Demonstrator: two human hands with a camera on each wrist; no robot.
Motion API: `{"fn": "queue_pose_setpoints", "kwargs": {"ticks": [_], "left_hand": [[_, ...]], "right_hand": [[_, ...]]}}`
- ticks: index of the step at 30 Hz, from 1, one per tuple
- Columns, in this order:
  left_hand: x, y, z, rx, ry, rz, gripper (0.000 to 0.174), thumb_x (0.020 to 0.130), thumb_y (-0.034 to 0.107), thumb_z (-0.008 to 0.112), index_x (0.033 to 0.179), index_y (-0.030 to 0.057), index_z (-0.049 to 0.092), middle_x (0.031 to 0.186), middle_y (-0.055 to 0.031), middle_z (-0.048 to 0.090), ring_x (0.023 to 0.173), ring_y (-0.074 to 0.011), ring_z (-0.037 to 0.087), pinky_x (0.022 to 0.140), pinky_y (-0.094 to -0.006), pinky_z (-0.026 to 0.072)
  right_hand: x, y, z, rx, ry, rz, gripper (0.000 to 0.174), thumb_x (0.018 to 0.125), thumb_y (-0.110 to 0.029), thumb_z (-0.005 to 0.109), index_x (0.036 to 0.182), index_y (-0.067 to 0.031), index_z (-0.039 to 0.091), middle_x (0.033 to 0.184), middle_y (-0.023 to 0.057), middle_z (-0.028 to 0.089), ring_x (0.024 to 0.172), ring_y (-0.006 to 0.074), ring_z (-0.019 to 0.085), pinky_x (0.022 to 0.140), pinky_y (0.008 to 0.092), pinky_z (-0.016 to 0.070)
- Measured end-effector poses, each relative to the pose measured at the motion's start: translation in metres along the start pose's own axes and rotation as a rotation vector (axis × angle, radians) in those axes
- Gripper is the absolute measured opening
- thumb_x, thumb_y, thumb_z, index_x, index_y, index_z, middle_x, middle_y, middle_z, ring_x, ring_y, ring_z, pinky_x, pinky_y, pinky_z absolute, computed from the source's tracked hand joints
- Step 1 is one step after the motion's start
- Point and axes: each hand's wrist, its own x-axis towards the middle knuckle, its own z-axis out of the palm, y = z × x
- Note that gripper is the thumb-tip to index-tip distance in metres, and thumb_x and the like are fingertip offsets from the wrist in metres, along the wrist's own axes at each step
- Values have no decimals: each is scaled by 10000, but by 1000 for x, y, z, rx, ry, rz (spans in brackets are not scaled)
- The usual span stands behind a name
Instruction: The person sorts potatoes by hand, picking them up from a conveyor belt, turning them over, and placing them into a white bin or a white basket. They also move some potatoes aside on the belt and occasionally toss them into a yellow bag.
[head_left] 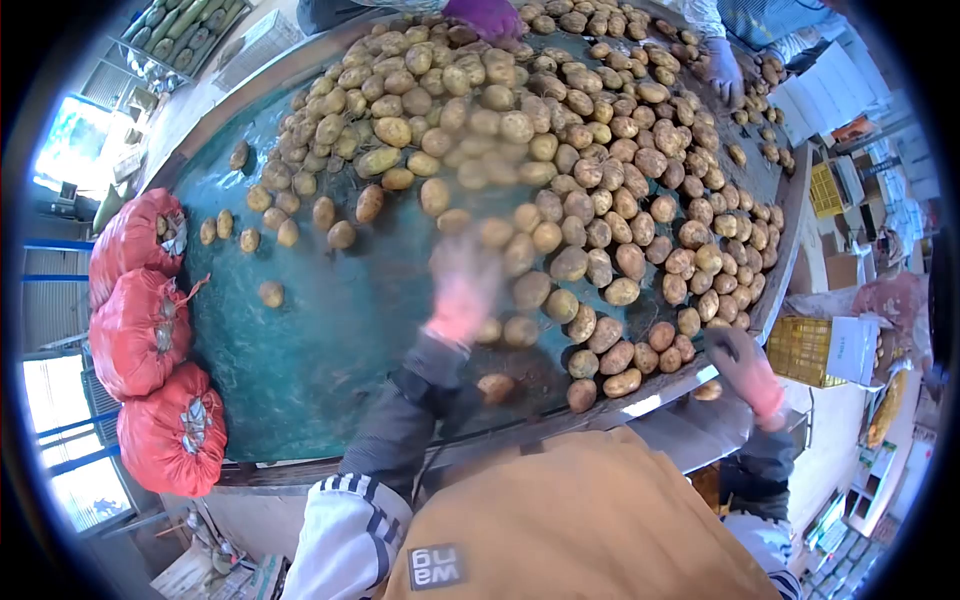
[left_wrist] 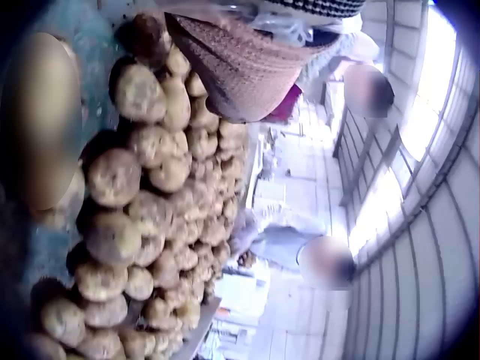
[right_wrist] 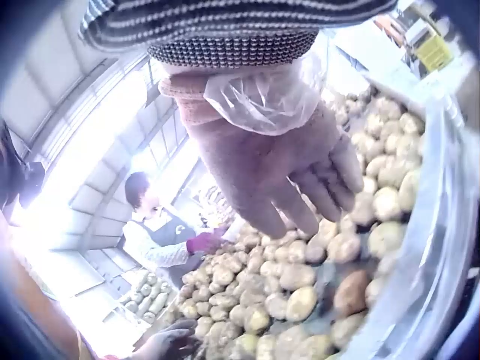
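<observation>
Tan vest (head_left: 590,520) closest. Left hand (head_left: 462,290) blurred over potatoes (head_left: 560,130), grip unclear; right hand (head_left: 745,370) loose, empty at table (head_left: 330,350) rim. Hasty sweep could roll some off.

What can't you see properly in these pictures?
- Left hand: head view, smeared by blur; whether it holds anything cannot be told.
- Large potato: left wrist view, out of focus by the left edge.
- Red sacks: head view, their netting hides what is inside.
- Table: head view, its far side runs past the top edge.
</observation>
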Motion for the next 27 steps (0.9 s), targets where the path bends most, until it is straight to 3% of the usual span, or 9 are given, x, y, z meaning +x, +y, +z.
{"fn": "queue_pose_setpoints", "kwargs": {"ticks": [6, 8, 9, 10, 16, 19, 23, 25, 27], "left_hand": [[22, -43, 17, 193, -276, -296, 671, 838, 355, 683, 1362, -28, 514, 1407, -309, 465, 1261, -488, 457, 1019, -545, 422], [-7, -51, 37, 281, -73, 23, 528, 883, 332, 645, 1326, 57, 560, 1361, -263, 503, 1204, -475, 482, 1004, -534, 426], [-23, -56, 40, 333, 36, 175, 460, 906, 321, 627, 1307, 99, 583, 1338, -240, 522, 1176, -468, 494, 997, -528, 428], [-32, -53, 34, 239, -3, 134, 475, 897, 318, 630, 1312, 95, 577, 1344, -241, 517, 1180, -474, 489, 996, -538, 423], [-61, -52, 20, -75, -148, 93, 554, 874, 323, 643, 1347, 54, 538, 1354, -243, 509, 1197, -485, 477, 1019, -546, 406], [-71, -41, 24, 48, -29, 108, 542, 874, 315, 643, 1339, 55, 541, 1360, -235, 514, 1205, -476, 480, 1021, -532, 409], [-72, -56, 28, -36, -80, 157, 567, 885, 337, 640, 1364, 58, 525, 1378, -245, 505, 1240, -455, 472, 1048, -536, 391], [-73, -94, 46, -90, -72, 219, 588, 893, 354, 640, 1383, 54, 514, 1381, -254, 501, 1259, -449, 466, 1063, -524, 384], [-12, -70, -17, 63, -59, -48, 599, 906, 360, 632, 1398, 41, 507, 1389, -226, 517, 1288, -433, 458, 1099, -483, 375]], "right_hand": [[139, -110, 45, -25, 222, -567, 315, 914, -210, 643, 1185, -50, 634, 1086, 148, 654, 1011, 347, 638, 885, 410, 500], [196, -141, 58, -208, 446, -958, 295, 916, -206, 585, 1162, -48, 622, 1062, 183, 619, 959, 382, 595, 829, 461, 484], [234, -152, 71, -45, 286, -637, 314, 883, -207, 605, 1166, -72, 617, 1106, 151, 614, 973, 384, 595, 850, 472, 470], [267, -153, 85, -181, 466, -769, 361, 838, -272, 670, 1127, -66, 609, 1017, 164, 610, 941, 362, 602, 829, 465, 464], [323, -182, 128, -899, 336, -361, 475, 738, -343, 719, 1123, -90, 602, 1056, 195, 615, 983, 370, 591, 852, 483, 459], [314, -159, 127, -633, 398, -535, 469, 756, -342, 707, 1117, -65, 595, 1041, 192, 624, 977, 370, 603, 848, 484, 467], [262, -157, 90, 86, 80, -455, 552, 819, -350, 716, 1223, -2, 573, 1140, 214, 651, 1099, 347, 614, 934, 422, 486], [212, -151, 75, 508, -20, -322, 579, 888, -312, 681, 1364, -30, 510, 1206, 152, 635, 1117, 231, 600, 956, 340, 479], [173, -126, 78, 863, -19, -316, 528, 958, -245, 614, 1424, -52, 457, 1227, 96, 607, 1132, 200, 581, 942, 300, 477]]}}
